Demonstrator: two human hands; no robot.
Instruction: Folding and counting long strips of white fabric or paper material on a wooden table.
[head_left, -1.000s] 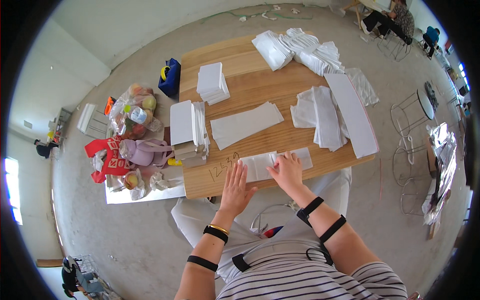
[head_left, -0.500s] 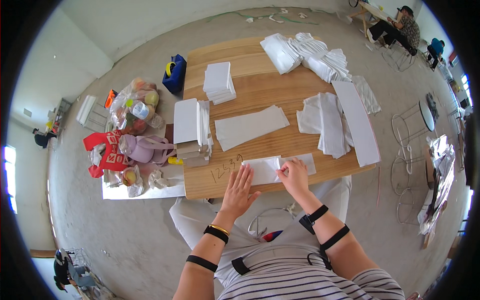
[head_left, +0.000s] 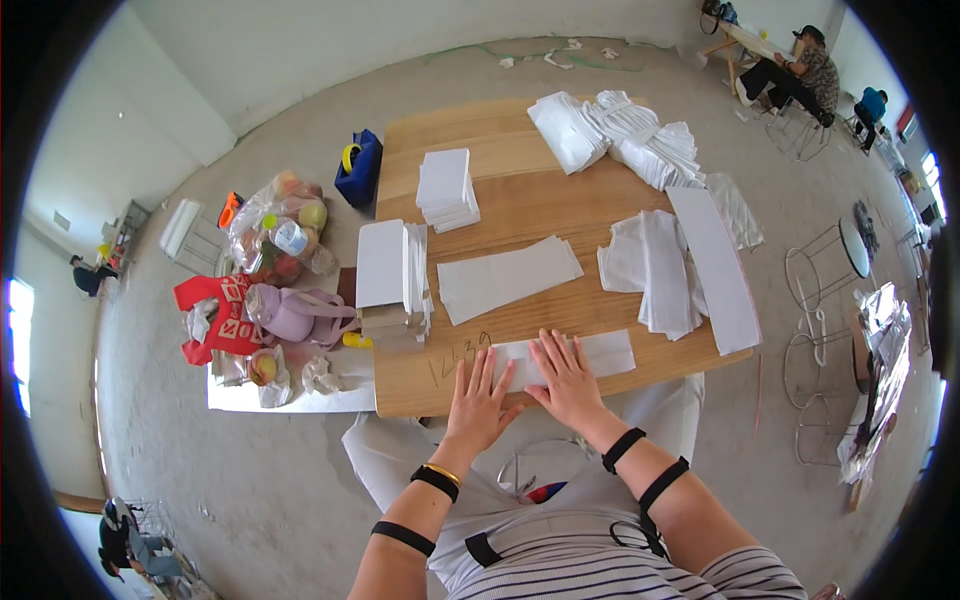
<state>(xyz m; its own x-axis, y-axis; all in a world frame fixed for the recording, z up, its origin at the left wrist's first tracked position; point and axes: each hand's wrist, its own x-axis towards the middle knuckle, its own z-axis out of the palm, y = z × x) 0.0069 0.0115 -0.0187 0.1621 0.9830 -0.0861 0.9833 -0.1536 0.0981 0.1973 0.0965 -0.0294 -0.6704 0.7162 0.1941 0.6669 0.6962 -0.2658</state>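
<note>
A long white strip (head_left: 612, 352), paper or thin film, lies flat along the near edge of the table. My left hand (head_left: 480, 405) rests palm down at its left end, fingers stretched and spread. Beside it, my right hand (head_left: 568, 382) lies flat across the strip's middle, fingers out. Part of the strip is hidden under both hands. Just beyond them lie flat white sheets (head_left: 508, 278). To the left stands a stack of white card pieces (head_left: 382, 265), with a smaller white stack (head_left: 446, 182) behind it. Handwritten marks show on the wood by my left hand.
White sleeves (head_left: 655, 275) overlap at the right beside a long white board (head_left: 715, 270). Bundled white sleeves (head_left: 615, 135) lie at the far right. Left of the wooden table (head_left: 540, 205) are a blue tape dispenser (head_left: 362, 172), a bag of fruit (head_left: 285, 235), and a red bag (head_left: 215, 318).
My right hand has gone from a pinch at the strip's fold to lying flat on it, nearer my left hand. My left hand stays flat. The view has tilted slightly.
</note>
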